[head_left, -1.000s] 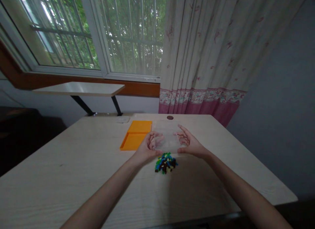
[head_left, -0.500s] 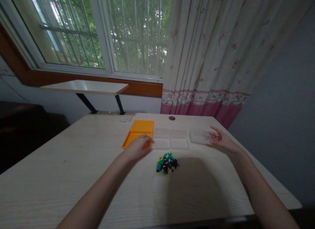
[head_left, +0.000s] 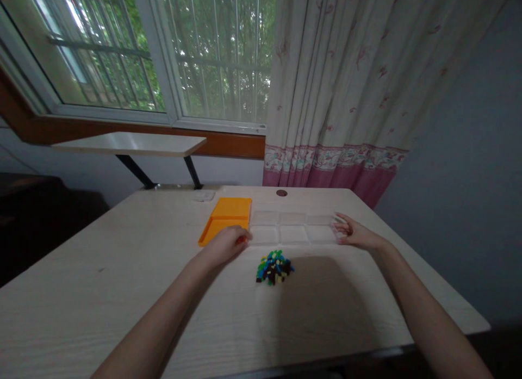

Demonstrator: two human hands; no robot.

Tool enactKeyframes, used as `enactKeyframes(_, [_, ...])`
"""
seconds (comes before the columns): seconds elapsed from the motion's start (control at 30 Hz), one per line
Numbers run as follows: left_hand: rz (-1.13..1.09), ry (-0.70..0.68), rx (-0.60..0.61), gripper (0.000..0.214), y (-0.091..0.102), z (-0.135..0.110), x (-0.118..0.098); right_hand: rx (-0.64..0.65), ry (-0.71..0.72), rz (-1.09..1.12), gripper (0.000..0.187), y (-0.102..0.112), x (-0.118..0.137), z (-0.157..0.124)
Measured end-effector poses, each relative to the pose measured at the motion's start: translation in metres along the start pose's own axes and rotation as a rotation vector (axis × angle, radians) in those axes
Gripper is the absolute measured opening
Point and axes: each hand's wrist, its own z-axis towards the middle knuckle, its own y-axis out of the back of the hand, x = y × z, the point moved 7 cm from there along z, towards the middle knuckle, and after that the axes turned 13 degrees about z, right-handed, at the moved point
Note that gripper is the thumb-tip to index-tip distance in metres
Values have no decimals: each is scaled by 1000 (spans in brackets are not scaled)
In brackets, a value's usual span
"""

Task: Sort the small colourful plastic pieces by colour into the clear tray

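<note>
Three clear plastic boxes (head_left: 294, 234) sit side by side in a row on the table. At the row's left end, my left hand (head_left: 230, 242) has its fingers bent together against the edge of the leftmost clear box (head_left: 263, 235). That hand also overlaps the front right corner of an open orange case (head_left: 228, 207). My right hand (head_left: 353, 233) grips the right side of the rightmost clear box (head_left: 321, 234), fingers at its edge. A pile of small blue, green, black and cream bricks (head_left: 274, 268) lies in front of the boxes.
A small clear item (head_left: 204, 196) lies at the back of the table (head_left: 134, 292). Behind it a raised white shelf (head_left: 134, 143) stands on black legs. A round dark hole (head_left: 281, 193) is near the back edge, below the curtain (head_left: 326, 156).
My right hand has moved left with the rightmost clear box, closing the gap to the other two. My left hand stays at the row's left end. The camera view has shifted slightly.
</note>
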Motion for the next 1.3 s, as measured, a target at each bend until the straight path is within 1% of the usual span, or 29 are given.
enactKeyframes(0.23, [59,-22,19,21,0,0,-2,6,-20,-77,105,-2,0,0])
enactKeyframes(0.4, [70,-2,40,21,2,0,1,12,-11,-121,104,-6,3,1])
enactKeyframes(0.6, [72,23,85,20,-1,1,9,11,-5,-162,106,-12,5,3])
enactKeyframes(0.73, [61,24,84,20,-1,-1,6,21,8,-196,104,-14,7,3])
enactKeyframes(0.8, [53,23,75,21,2,-3,4,27,16,-213,104,-14,7,3])
enactKeyframes(0.87, [34,20,50,24,9,-3,7,31,19,-208,105,-13,6,3])
enactKeyframes(0.9, [28,25,31,27,14,-2,12,35,17,-197,106,-12,6,4])
enactKeyframes(0.97, [48,61,-14,30,28,3,33,46,8,-158,107,-11,3,5])
enactKeyframes(1.03, [177,201,-98,32,47,11,70,52,-7,-105,105,-10,0,6])
enactKeyframes(1.1, [363,384,-120,34,59,20,113,48,-17,-41,102,-9,-3,7])
enactKeyframes(1.13, [398,444,-131,38,64,25,133,45,-20,-11,100,-8,-4,8])
enactKeyframes(1.2, [430,520,-140,47,66,35,164,34,-24,31,96,-6,-7,9])
enactKeyframes(1.23, [441,549,-137,49,65,38,176,27,-26,42,95,-5,-8,9])
enactKeyframes(1.3, [453,590,-120,50,60,43,193,13,-25,51,91,-3,-9,9])
